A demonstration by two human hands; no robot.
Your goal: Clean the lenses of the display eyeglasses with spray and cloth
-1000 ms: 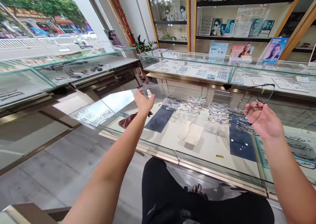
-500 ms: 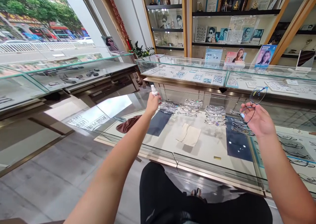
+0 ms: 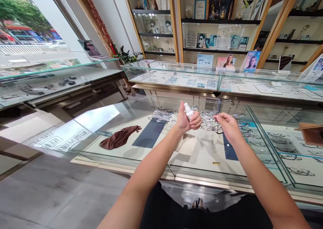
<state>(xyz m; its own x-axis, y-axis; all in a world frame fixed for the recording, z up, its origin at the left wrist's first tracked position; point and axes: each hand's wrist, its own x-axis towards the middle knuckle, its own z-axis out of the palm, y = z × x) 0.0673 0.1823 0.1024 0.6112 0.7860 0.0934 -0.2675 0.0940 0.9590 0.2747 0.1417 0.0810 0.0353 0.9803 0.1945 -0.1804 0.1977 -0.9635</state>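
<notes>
Two bare hands out over the counter here, both busy; the left hand [image 3: 188, 119] has its fingers curled shut around a small white plastic bottle with a white cap [image 3: 188, 111], thumb sticking up beside it, bottle leaning with its top toward the left; the right hand [image 3: 228, 125] pinches a pair of thin dark-rimmed eyeglasses [image 3: 217, 125] between its fingertips, though I can't tell exactly which bit of the frame it's got; the glasses are up off the counter, just to the right of the bottle and not touching it, as far as I can see.

All of that is above a long glass-topped display case [image 3: 131, 154]; a crumpled dark brown cloth [image 3: 118, 138] lies well off to the left, and a square-ish cream cloth [image 3: 188, 146] sits right below the left hand, partly hidden by it; rows of metal and dark eyeglass frames [image 3: 161, 115] run along the far side, near a dark blue rectangular mat [image 3: 148, 135]; a tiny gold-coloured tag [image 3: 216, 163] is near the front edge; over at the right edge of view there's a brown wooden object [image 3: 311, 134], cut off, so no clue what it is.
</notes>
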